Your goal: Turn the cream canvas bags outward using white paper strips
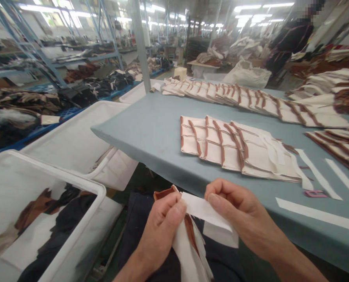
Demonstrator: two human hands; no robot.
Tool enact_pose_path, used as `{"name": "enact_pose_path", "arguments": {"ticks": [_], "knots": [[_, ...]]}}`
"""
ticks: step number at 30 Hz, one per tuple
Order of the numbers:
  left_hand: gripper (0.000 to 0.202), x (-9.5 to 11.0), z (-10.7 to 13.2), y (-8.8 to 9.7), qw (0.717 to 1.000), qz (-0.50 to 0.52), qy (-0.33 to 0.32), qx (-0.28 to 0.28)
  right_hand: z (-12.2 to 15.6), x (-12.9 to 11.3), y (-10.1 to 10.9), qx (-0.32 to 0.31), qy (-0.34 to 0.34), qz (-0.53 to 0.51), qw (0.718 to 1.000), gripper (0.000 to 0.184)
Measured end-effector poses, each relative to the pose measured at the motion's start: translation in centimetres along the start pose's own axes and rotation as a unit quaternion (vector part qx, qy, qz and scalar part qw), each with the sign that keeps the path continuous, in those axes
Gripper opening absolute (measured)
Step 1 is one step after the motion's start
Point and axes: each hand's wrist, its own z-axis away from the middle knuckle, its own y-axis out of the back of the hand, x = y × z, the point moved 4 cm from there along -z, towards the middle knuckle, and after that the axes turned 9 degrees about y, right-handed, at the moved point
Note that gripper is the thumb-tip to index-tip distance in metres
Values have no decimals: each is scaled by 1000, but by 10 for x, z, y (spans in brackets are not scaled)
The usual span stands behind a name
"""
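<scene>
My left hand (162, 223) is closed on a cream fabric piece with brown trim (189, 246) that hangs down over my lap. My right hand (236, 211) pinches a white paper strip (205, 211) lying across the top of that piece. Both hands sit just below the near edge of the grey-blue table (151, 129). On the table ahead lies an overlapping row of the same cream, brown-edged pieces (236, 145).
White strips (318, 214) and small pink scissors (315, 193) lie on the table at right. A longer row of pieces (251, 98) runs along the far side. White bins (74, 141) with dark scraps stand at left. A person (289, 39) stands far right.
</scene>
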Motion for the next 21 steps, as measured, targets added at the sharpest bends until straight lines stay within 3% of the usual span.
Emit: {"name": "enact_pose_path", "arguments": {"ticks": [4, 9, 12, 17, 21], "knots": [[51, -2, 1, -1, 999, 15, 49, -1, 1, 2, 4, -7, -13, 0, 1000, 50], [52, 5, 3, 3, 998, -35, -6, 45, 0, 6, 10, 5, -7, 23, 1000, 52], [51, 6, 3, 4, 997, -50, -3, 66, 0, 8, 11, -8, -12, 17, 1000, 53], [47, 3, 0, 12, 997, -38, 26, 65, 1, 16, 15, -110, -78, -14, 991, 57], [41, -3, -11, 39, 991, -43, 27, 120, 1, 22, 23, -182, -93, 8, 979, 56]]}}
